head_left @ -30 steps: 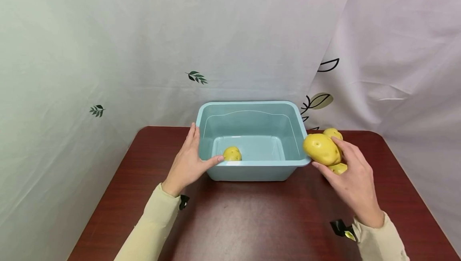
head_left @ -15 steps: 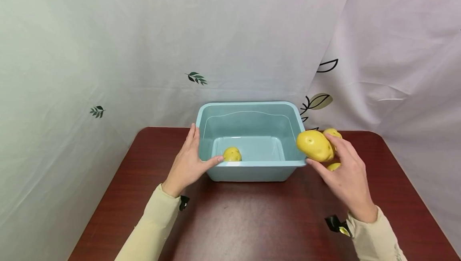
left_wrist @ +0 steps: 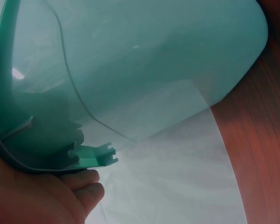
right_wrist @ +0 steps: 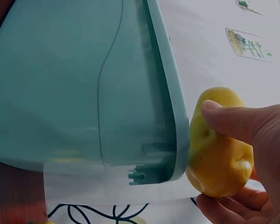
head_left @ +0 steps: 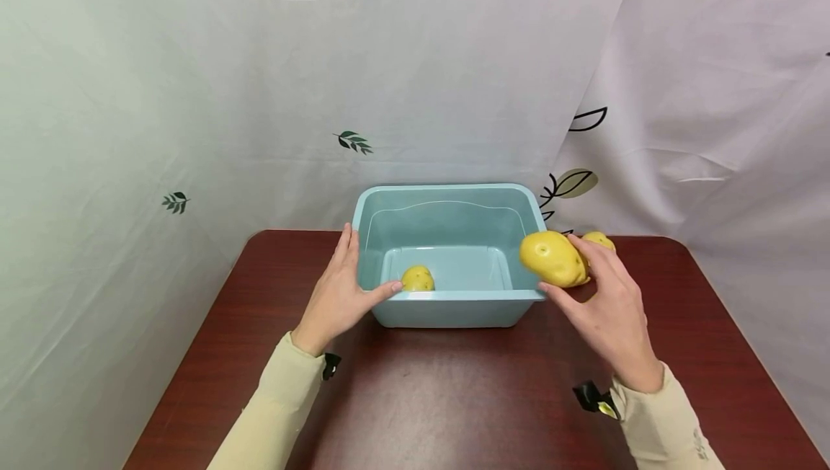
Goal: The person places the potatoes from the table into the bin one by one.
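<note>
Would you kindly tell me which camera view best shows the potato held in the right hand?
The right wrist view: the held potato appears large and close, its dimples visible, though the right hand covers part. The head view shows it smaller, overlapping the right edge of the bin. The left wrist view does not show it.

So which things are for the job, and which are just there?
Probably for the job:
blue tub, touched by the left hand
held potato, in the right hand
potato inside the tub
far potato, partly hidden

Probably just there:
table
cloth with leaf pictures
</note>
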The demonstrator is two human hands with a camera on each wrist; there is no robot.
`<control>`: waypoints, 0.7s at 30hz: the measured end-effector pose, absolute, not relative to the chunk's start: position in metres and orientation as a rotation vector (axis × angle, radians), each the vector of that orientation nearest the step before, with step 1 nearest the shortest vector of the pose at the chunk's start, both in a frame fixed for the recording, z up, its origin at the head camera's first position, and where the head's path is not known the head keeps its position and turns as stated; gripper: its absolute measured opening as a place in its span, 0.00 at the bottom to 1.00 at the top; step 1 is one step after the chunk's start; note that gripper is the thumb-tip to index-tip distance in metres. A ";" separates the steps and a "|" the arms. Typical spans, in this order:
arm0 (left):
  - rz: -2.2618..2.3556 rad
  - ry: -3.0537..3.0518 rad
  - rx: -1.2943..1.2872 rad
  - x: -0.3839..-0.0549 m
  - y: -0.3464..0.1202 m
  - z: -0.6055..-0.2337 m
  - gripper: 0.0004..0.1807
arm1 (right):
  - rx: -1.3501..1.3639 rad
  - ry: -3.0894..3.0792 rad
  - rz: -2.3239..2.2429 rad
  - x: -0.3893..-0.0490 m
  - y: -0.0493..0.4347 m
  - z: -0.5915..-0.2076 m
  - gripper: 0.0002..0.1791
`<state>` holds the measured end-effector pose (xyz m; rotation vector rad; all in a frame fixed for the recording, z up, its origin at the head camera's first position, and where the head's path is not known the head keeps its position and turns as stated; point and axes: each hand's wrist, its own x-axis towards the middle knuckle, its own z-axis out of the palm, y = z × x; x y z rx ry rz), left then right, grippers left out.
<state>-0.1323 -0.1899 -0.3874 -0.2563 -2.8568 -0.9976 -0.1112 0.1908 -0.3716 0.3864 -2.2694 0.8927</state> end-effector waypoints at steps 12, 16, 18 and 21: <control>-1.001 -2.854 -0.256 -0.132 -0.191 -0.389 0.68 | 0.433 -2.272 0.926 -0.118 0.181 -0.375 0.47; -0.997 -2.854 -0.258 -0.133 -0.191 -0.389 0.68 | 0.448 -2.286 0.919 -0.121 0.177 -0.377 0.47; -0.994 -2.852 -0.259 -0.133 -0.191 -0.389 0.68 | 0.453 -2.295 0.916 -0.122 0.176 -0.378 0.47; -0.996 -2.851 -0.259 -0.133 -0.190 -0.389 0.68 | 0.457 -2.307 0.917 -0.123 0.174 -0.378 0.46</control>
